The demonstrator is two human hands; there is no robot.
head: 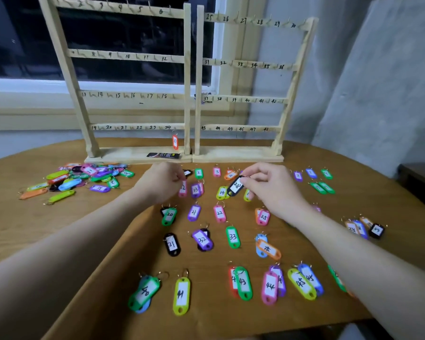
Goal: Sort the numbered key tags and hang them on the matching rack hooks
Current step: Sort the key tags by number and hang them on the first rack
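Two wooden racks, the left rack (187,77) and the right rack (291,89), stand at the table's back with numbered hooks 1 to 48. One red tag (175,142) hangs near hook 24. Numbered key tags lie in rows on the table, such as green 33 (232,237) and yellow 41 (181,295). My right hand (271,187) pinches the ring of a black tag 28 (236,186), lifted above yellow tag 14 (221,192). My left hand (161,181) hovers with curled fingers by pink tag 12 (183,188); its fingertips are hidden.
A loose heap of unsorted tags (79,179) lies at the far left of the brown table (108,229). A small black packet (163,155) rests on the left rack's base. More tags (361,228) lie at the right, near the table edge and a grey wall.
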